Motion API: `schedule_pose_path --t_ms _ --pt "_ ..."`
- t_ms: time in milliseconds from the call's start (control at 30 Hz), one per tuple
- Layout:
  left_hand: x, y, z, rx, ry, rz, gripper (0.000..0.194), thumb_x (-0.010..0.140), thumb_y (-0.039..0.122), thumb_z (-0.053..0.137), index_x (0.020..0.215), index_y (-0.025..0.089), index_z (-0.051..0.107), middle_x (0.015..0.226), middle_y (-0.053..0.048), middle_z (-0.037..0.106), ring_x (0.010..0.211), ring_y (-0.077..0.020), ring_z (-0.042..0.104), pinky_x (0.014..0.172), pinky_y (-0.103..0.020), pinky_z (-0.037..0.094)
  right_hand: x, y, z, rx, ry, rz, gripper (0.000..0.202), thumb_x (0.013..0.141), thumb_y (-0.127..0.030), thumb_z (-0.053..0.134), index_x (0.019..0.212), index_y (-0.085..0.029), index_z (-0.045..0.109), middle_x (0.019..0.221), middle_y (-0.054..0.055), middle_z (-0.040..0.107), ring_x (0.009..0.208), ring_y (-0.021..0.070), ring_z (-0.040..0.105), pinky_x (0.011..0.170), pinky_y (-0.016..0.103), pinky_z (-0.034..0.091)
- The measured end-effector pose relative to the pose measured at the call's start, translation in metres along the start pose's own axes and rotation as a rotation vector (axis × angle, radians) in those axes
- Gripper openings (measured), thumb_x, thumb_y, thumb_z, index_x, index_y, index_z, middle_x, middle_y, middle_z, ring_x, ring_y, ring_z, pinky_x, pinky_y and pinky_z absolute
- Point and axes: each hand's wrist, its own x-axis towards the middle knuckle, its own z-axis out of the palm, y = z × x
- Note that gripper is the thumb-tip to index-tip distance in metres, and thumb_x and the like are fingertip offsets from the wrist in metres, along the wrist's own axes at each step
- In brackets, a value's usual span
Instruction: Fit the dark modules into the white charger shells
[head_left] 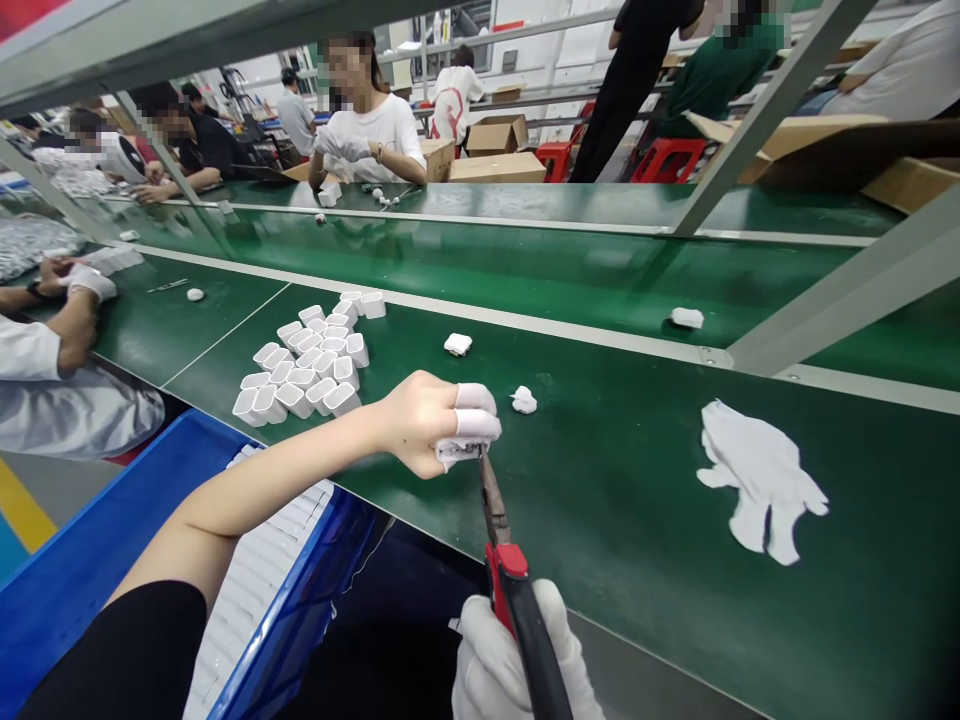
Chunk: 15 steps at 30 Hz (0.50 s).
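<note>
My left hand (431,425), with white covers on its fingers, is closed around a small white part (452,455) above the green table. Red-and-black pliers (510,580) are gripped in my right hand (517,650), which wears a white glove. The tips of the pliers touch the part at my left fingers. Just right of my left hand lies a small white piece (524,400), and another white piece (458,345) lies behind it. Many white open cups (304,365) stand grouped on the table beyond my left forearm.
A loose white glove (761,480) lies on the table (630,500) at the right. A blue bin (172,500) holding white parts is at the lower left. A grey metal post (847,280) rises at the right. Other people sit across the belt and at the left.
</note>
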Motion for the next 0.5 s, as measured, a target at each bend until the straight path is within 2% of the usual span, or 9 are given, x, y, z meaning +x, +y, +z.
schedule_pose_path --t_ms 100,167,300,400,500 --pt "-0.004 0.002 0.0 0.034 -0.084 0.01 0.026 0.072 0.025 0.044 0.088 0.025 0.063 0.09 0.0 0.069 0.054 -0.0122 0.058 0.049 -0.026 0.033 -0.001 -0.002 -0.006 0.009 0.019 -0.018 0.028 0.096 -0.034 0.058 0.116 -0.014 0.058 0.108 0.007 0.061 0.087 0.0171 0.063 0.074 0.034 0.056" --pt "-0.005 0.004 0.0 0.042 -0.136 -0.014 0.027 0.071 0.026 0.044 0.089 0.025 0.064 0.09 0.0 0.069 0.053 -0.0122 0.056 0.049 -0.026 0.033 -0.001 -0.006 -0.011 0.014 0.034 -0.033 0.029 0.097 -0.038 0.056 0.112 -0.014 0.059 0.099 0.005 0.062 0.077 0.0139 0.062 0.066 0.029 0.055" --pt "-0.004 0.007 -0.001 0.125 -0.244 -0.161 0.027 0.07 0.027 0.046 0.09 0.024 0.064 0.093 -0.001 0.067 0.051 -0.0123 0.052 0.045 -0.027 0.03 0.002 -0.018 -0.02 0.017 0.07 -0.067 0.052 0.089 -0.065 0.054 0.099 -0.014 0.06 0.073 -0.002 0.055 0.049 0.0053 0.046 0.047 0.017 0.04" --pt "0.0 0.011 -0.005 0.165 -0.414 -0.209 0.025 0.067 0.024 0.05 0.089 0.022 0.062 0.086 -0.002 0.063 0.05 -0.0134 0.05 0.042 -0.028 0.026 0.0 -0.028 -0.027 -0.045 0.149 -0.095 0.07 0.077 -0.08 0.054 0.105 -0.015 0.059 0.077 0.001 0.058 0.052 0.0065 0.048 0.048 0.017 0.036" --pt "0.001 0.018 -0.01 0.156 -0.547 -0.179 0.023 0.064 0.022 0.052 0.086 0.02 0.059 0.077 -0.002 0.058 0.049 -0.0142 0.049 0.041 -0.027 0.023 -0.01 -0.04 -0.029 -0.234 0.3 -0.03 0.073 0.07 -0.074 0.067 0.114 -0.017 0.057 0.084 0.003 0.062 0.057 0.0089 0.053 0.052 0.019 0.039"
